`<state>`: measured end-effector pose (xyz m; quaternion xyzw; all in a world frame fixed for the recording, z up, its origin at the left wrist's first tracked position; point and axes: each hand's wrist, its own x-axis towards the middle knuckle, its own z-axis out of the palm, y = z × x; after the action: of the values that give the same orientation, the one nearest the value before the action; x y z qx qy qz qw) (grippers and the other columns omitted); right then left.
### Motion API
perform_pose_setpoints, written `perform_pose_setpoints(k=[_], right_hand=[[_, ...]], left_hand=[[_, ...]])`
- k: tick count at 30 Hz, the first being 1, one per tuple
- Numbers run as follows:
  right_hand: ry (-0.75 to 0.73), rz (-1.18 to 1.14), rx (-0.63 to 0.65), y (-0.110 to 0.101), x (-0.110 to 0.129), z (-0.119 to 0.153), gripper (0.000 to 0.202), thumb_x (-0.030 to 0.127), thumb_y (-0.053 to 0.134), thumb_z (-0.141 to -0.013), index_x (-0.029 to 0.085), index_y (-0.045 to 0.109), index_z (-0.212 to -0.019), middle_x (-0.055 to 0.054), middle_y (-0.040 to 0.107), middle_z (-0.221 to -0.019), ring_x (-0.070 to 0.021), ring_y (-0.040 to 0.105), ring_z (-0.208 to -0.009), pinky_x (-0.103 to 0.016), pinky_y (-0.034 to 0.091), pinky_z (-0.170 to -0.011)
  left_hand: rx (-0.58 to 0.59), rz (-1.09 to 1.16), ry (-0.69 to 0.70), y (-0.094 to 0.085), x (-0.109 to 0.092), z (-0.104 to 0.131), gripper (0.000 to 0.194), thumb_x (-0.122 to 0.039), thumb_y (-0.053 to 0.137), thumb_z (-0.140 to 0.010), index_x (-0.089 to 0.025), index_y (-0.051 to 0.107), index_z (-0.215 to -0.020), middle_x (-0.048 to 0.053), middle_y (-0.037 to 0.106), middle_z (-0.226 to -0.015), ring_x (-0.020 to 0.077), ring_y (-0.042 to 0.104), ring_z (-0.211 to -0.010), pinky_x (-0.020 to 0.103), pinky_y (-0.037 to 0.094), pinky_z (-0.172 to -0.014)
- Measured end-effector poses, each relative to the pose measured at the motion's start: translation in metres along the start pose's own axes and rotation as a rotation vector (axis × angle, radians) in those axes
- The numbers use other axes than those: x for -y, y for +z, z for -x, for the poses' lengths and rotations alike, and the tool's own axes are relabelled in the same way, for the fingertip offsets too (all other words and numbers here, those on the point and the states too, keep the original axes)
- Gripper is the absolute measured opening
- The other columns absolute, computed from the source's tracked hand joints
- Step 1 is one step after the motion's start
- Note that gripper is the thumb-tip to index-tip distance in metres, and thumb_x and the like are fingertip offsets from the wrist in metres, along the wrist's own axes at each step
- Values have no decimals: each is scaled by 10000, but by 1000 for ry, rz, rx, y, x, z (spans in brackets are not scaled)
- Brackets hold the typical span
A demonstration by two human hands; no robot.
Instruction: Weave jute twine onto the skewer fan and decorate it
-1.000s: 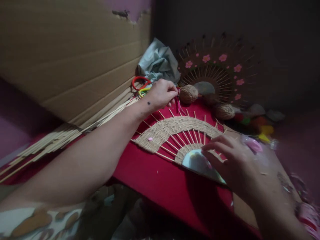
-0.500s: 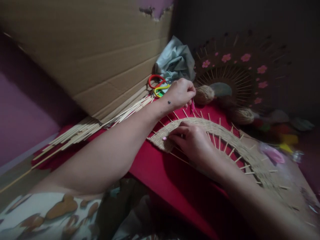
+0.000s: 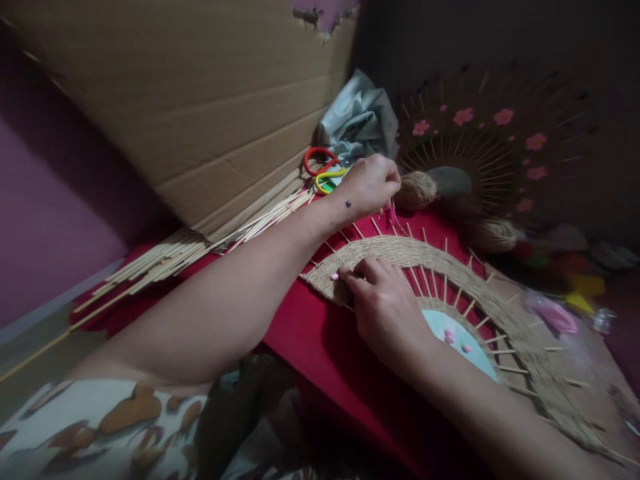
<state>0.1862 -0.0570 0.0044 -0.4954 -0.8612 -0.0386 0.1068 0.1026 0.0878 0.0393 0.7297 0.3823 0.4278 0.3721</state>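
Note:
My left hand (image 3: 376, 181) is closed above the upper edge of a woven fan-shaped piece (image 3: 387, 247). A thin, soft-looking pink piece (image 3: 392, 217) hangs from its fingertips. My right hand (image 3: 387, 290) rests at the left end of the woven band, thumb and fingers bent together and pointing down at it. Whatever those fingertips hold is hidden. Close to them a small pink oval bit (image 3: 335, 277) lies on the weave. Several pink bits (image 3: 450, 337) lie on the fan's light blue centre (image 3: 480, 357), partly behind my right forearm. Pale sticks radiate through the band.
Red cloth (image 3: 310, 333) lies under the fan. Red-and-yellow-handled scissors (image 3: 320, 167), loose sticks (image 3: 165, 260) and a cardboard sheet (image 3: 200, 100) are on the left. Behind stand crumpled grey-blue cloth (image 3: 360, 117), a twine ball (image 3: 419, 190) and a finished-looking fan with pink flowers (image 3: 503, 117).
My right hand has shifted down and right and its fingers have drawn in, uncovering the light blue centre with pink bits. The left hand stays raised and closed. The whole view has shifted slightly.

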Motion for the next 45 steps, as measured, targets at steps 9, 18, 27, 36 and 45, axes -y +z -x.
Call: perform_pose_setpoints(k=[9, 18, 27, 36, 45], right_hand=[[31, -128, -20, -6, -3, 1, 342, 80, 414, -853, 149, 674, -1064, -119, 596, -891, -220, 474, -808, -361, 383, -707], [118, -139, -109, -67, -43, 28, 228, 148, 480, -846, 213, 696, -879, -61, 624, -834, -171, 584, -751, -293, 445, -634], [273, 33, 51, -70, -76, 94, 126, 230, 573, -817, 226, 676, -743, -50, 644, -781, -186, 588, -721, -313, 449, -629], [243, -103, 69, -63, -75, 100, 214, 98, 487, -835, 216, 665, -832, -71, 629, -863, -209, 552, -838, -363, 449, -731], [273, -139, 25, -53, -82, 95, 114, 169, 549, -827, 191, 621, -742, -48, 629, -782, -180, 561, -762, -321, 444, -688]], left_hand=[[15, -110, 66, 0, 6, -4, 125, -93, 498, -789, -106, 614, -742, 13, 547, -544, 147, 600, -597, 330, 526, -702], [2, -129, 46, -1, 5, -4, 133, -110, 494, -779, -133, 621, -747, 9, 577, -545, 101, 541, -485, 245, 479, -544], [18, -149, 54, 0, 15, -5, 117, -192, 533, -770, -151, 643, -775, 1, 569, -561, 128, 570, -587, 248, 464, -594], [-7, -201, 51, 1, 19, -5, 128, -208, 535, -765, -151, 649, -764, -7, 583, -538, 102, 540, -499, 242, 462, -575], [22, -217, 43, 1, 14, -3, 125, -211, 542, -772, -151, 651, -764, -4, 586, -551, 99, 534, -513, 229, 453, -574]])
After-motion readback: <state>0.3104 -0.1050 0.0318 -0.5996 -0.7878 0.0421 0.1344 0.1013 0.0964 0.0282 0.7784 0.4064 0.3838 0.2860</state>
